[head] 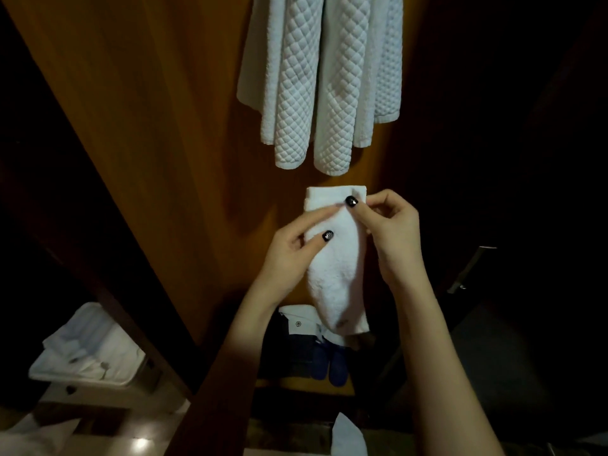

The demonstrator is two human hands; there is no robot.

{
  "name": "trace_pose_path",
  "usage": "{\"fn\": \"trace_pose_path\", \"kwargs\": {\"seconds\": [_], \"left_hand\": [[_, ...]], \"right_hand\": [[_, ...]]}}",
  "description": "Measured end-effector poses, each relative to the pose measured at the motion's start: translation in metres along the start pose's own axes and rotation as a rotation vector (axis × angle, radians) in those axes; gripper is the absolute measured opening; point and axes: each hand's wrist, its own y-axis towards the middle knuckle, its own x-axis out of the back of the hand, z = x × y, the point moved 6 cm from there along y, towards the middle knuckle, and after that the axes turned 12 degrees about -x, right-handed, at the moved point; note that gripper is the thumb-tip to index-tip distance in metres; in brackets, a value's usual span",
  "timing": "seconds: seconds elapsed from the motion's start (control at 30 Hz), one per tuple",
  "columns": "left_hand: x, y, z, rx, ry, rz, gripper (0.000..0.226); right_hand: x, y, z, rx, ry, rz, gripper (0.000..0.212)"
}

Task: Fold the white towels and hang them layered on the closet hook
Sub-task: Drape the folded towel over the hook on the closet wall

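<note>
A small white towel (335,268), folded into a narrow strip, hangs in front of the wooden closet wall. My left hand (292,248) grips its left side, thumb across the front. My right hand (388,225) pinches its upper right edge between thumb and fingers. Above them a quilted white towel (316,77) hangs in several folds down the closet wall. The hook itself is out of view above the frame.
The wooden closet panel (164,143) runs down the middle. Dark blue slippers (329,363) and folded items sit on the closet floor below the towel. A tray with white cloths (88,350) stands at lower left. A metal handle (470,268) shows at the dark right.
</note>
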Motion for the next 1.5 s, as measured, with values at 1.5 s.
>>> {"fn": "trace_pose_path", "kwargs": {"seconds": [1.5], "left_hand": [[0.042,0.086,-0.002,-0.020,-0.302,-0.339,0.041]], "right_hand": [[-0.037,-0.069,-0.012,0.384,-0.624,-0.169,0.013]]}}
